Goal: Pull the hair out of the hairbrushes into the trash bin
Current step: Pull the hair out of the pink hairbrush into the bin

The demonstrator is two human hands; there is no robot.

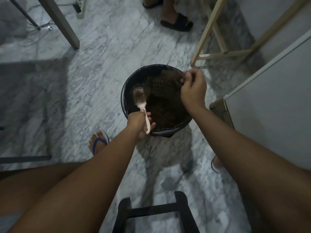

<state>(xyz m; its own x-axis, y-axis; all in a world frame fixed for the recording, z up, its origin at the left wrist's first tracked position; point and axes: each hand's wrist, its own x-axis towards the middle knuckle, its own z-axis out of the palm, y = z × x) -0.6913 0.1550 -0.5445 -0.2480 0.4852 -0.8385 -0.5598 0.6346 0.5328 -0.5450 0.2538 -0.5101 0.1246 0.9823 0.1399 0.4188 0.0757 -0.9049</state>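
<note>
Right hand [193, 91]: fingertips pressed together, pinching a blurred tuft of hair [170, 75] over the far rim of the trash bin [124, 91]. Left hand [138, 122]: closed round the handle of the hairbrush [140, 100], held over the bin's near-left side, long axis running away from the body, bristles toward the right hand. Hair is judged ready for release downward.

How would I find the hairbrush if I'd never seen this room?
Look for the round black trash bin on the marble floor. Over its near-left rim the left hand holds the hairbrush by its pale handle. It is the only light thing there, with brown hair in its bristles.
</note>
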